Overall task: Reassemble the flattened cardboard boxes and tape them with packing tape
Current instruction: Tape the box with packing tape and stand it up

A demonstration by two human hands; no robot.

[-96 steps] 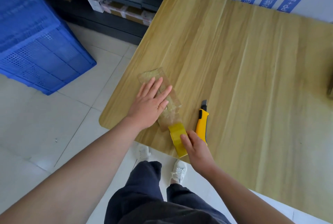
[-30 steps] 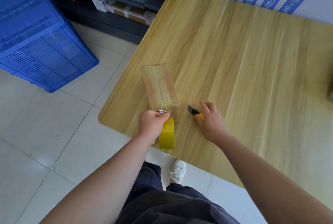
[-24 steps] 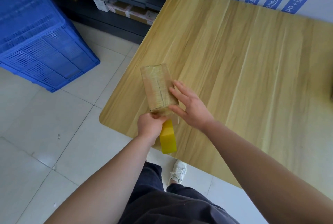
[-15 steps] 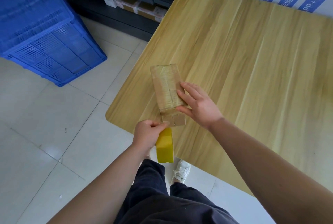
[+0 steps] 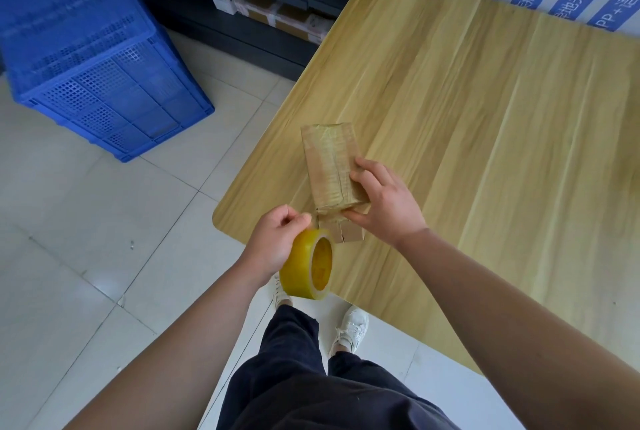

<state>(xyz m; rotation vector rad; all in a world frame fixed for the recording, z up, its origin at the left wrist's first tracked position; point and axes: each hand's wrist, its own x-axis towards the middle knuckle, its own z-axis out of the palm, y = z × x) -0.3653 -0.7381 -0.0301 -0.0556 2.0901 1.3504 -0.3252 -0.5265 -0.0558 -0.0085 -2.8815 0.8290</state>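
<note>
Gripping a box (image 5: pixel 329 163) at the desk (image 5: pixel 485 118) corner with the right hand (image 5: pixel 384 203); holding the tape roll (image 5: pixel 308 265) in the curled left hand (image 5: pixel 273 242) beside it. Taped along the top already; seemingly left to seal at the near end.

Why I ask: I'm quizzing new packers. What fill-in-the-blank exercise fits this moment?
While the right hand holds the box, the left hand holds a ____ tape roll.
The crate on the floor is ____.
The person's shoes are ____.
Missing words: yellow; blue; white.
</note>
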